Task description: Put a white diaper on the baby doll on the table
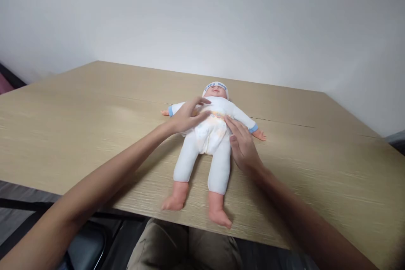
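Observation:
A baby doll [218, 173] lies on its back on the wooden table, feet toward me, in a white suit with blue cuffs and a white lettered cap. Around its hips is a diaper [210, 135] with an orange-patterned waistband. My left hand [189, 114] is at the left side of the waist, thumb and fingers apart over the band and lower chest. On the opposite side, my right hand [242, 143] rests with fingers stretched along the waistband's right edge. The diaper's side edges are partly hidden beneath both hands.
The table [79, 135] reaches back to a plain pale wall [202, 21]. Its front edge runs just beyond the doll's feet, above my lap [186, 247]. A dark chair [87, 244] stands below at the lower left.

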The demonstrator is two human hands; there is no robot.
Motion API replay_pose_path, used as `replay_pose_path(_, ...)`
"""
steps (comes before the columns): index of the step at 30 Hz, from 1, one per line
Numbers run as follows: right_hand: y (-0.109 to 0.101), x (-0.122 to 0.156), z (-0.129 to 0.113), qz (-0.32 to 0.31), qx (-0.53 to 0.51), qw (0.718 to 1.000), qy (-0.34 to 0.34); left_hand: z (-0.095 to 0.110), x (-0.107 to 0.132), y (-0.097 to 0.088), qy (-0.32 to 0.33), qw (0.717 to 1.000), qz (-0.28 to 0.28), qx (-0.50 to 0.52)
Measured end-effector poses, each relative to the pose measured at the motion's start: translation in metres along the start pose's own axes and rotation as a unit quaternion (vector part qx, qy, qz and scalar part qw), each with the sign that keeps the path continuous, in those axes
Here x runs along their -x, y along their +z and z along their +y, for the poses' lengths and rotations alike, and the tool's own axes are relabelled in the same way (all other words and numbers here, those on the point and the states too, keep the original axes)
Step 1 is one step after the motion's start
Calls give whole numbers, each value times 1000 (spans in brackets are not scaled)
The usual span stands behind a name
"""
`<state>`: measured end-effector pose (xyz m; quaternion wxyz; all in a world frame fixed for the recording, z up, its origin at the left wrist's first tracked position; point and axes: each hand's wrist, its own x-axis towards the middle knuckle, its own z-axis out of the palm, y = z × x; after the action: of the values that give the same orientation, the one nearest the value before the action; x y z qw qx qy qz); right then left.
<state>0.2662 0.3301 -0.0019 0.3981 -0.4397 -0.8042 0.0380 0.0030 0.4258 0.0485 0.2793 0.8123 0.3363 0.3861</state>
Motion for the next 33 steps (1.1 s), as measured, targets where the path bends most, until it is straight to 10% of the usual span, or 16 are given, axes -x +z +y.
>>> replay_pose_path(9,-12,-39,-40,61,89,994,-24,-51,58,-29,-25,977,40,-209)
replay_pose_path(16,9,-100,-74,-95,105,989,-37,-57,73,-40,-136,966,-21,-218)
replay_pose_path(27,25,-113,-71,-162,143,976,39,-42,32,-82,-237,960,-125,81)
replay_pose_path(33,24,-115,-68,-139,64,985,80,-7,-8,-47,-197,957,-123,171)
